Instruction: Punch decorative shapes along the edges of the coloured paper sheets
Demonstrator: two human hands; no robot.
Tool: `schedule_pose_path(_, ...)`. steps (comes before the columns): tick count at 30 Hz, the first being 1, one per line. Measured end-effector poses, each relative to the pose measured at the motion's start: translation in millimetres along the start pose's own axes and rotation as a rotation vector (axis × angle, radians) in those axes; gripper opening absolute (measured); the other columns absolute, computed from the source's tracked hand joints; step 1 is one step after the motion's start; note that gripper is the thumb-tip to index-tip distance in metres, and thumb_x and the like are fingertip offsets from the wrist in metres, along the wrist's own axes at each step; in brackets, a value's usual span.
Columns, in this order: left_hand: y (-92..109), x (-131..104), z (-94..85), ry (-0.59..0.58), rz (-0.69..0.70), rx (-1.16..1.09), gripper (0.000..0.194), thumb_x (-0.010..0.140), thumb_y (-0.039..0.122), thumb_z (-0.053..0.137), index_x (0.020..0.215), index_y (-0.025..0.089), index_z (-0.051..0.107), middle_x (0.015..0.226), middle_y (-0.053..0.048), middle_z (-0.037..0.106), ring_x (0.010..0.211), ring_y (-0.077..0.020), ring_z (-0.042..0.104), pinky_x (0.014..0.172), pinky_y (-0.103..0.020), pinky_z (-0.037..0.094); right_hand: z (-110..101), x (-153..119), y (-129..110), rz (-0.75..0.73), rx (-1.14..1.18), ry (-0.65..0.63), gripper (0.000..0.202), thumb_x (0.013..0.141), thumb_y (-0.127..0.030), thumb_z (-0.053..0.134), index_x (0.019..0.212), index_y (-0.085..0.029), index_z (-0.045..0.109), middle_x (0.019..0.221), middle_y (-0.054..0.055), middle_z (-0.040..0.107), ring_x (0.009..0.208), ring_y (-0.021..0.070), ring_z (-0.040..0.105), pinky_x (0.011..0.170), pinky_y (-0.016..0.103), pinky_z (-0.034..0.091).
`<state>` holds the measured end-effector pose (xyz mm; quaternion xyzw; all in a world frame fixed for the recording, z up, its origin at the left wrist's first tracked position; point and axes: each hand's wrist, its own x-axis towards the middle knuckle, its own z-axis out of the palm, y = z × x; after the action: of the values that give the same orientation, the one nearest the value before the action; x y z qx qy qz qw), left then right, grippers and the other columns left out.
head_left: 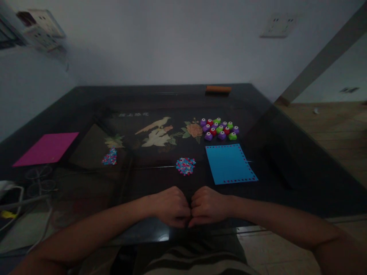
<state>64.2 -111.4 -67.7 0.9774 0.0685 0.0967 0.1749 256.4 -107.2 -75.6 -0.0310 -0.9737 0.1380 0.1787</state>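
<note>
Both hands rest at the table's front edge, curled into fists with their knuckles meeting. My left hand (173,207) is closed, and nothing shows sticking out of it. Closed the same way, my right hand (210,206) presses against it. Just beyond them lies a small heap of pink, blue and white paper dots (185,166). A blue sheet (231,164) with small dark pink dots along its top, right and bottom edges lies to the right. Behind that sheet several little purple, red and green pieces (220,129), each with a white round top, stand in a cluster.
A second heap of paper dots (110,157) lies left of centre. Farther left is a pink sheet (47,149). An orange-brown roll (218,89) sits at the dark glossy table's (160,99) back edge, near the wall. White cables (21,202) are at the lower left.
</note>
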Motion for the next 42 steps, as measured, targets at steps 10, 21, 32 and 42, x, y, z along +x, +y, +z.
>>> schedule_pose_path(10, 0.4, 0.1, 0.1, -0.010, 0.005, 0.008, 0.016, 0.076, 0.023, 0.060, 0.060, 0.021, 0.059, 0.054, -0.001, 0.063, 0.048, -0.0139, 0.055, 0.046, -0.028, 0.035, -1.9, 0.0, 0.7, -0.006, -0.032, -0.050, 0.046, 0.093, -0.045, 0.040, 0.062, -0.019, 0.061, 0.054, 0.001, 0.060, 0.047, 0.0121, 0.047, 0.047, 0.029, 0.026)
schedule_pose_path(21, 1.3, 1.7, -1.9, -0.061, -0.018, 0.055, 0.015, 0.073, 0.026, 0.064, 0.060, 0.021, 0.060, 0.054, 0.000, 0.065, 0.049, -0.0143, 0.057, 0.045, -0.028, 0.035, -2.9, 0.9, 0.5, -0.008, -0.034, -0.037, 0.045, 0.093, -0.043, 0.040, 0.062, -0.019, 0.061, 0.054, 0.000, 0.060, 0.047, 0.0124, 0.047, 0.048, 0.030, 0.024)
schedule_pose_path(32, 0.8, 0.7, 1.5, -0.026, 0.000, 0.084, 0.017, 0.074, 0.027, 0.064, 0.060, 0.021, 0.059, 0.053, 0.001, 0.063, 0.048, -0.0146, 0.056, 0.044, -0.030, 0.035, 0.5, -0.4, 1.6, -0.014, -0.035, -0.009, 0.044, 0.093, -0.042, 0.042, 0.060, -0.019, 0.060, 0.052, 0.000, 0.059, 0.046, 0.0126, 0.046, 0.047, 0.031, 0.023)
schedule_pose_path(42, 0.7, 1.0, 0.6, -0.032, -0.010, 0.076, 0.016, 0.073, 0.026, 0.066, 0.059, 0.020, 0.060, 0.053, 0.001, 0.064, 0.048, -0.0143, 0.056, 0.045, -0.030, 0.035, -0.2, 0.0, 1.4, -0.004, -0.027, -0.007, 0.046, 0.094, -0.043, 0.038, 0.060, -0.020, 0.060, 0.052, -0.001, 0.058, 0.046, 0.0127, 0.045, 0.047, 0.030, 0.023)
